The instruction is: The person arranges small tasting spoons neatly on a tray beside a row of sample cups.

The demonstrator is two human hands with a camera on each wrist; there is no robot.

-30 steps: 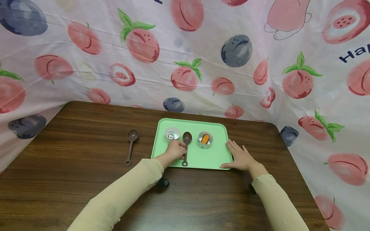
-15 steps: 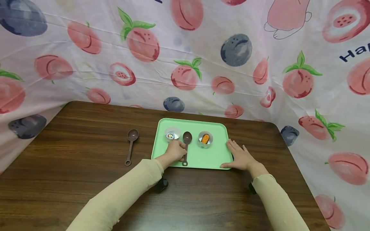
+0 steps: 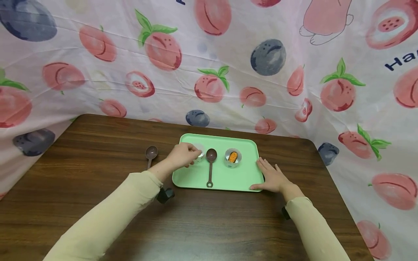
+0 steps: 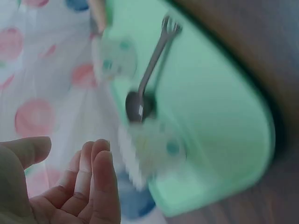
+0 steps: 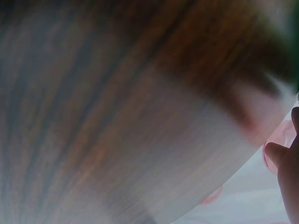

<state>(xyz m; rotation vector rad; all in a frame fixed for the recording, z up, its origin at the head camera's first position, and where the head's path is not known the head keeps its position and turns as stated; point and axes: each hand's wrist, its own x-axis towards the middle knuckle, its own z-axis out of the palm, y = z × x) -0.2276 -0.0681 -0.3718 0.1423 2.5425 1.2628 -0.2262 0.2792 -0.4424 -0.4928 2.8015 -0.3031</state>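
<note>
My left hand hovers over the left part of the green tray, beside a small clear cup that it partly covers. In the left wrist view its thumb and fingers stand apart with nothing between them. A brown measuring spoon lies on the tray, handle toward me, between that cup and a second clear cup. An orange-topped piece sits in the second cup; the first cup's contents are mostly hidden. My right hand rests with spread fingers at the tray's right edge.
Another brown measuring spoon lies on the dark wooden table, left of the tray, its handle partly hidden by my left arm. A fruit-print cloth hangs behind the table and along its right side.
My left hand has let go of the spoon on the tray and moved left and slightly away from me. The spoon stays between the cups. My right hand has not moved.
</note>
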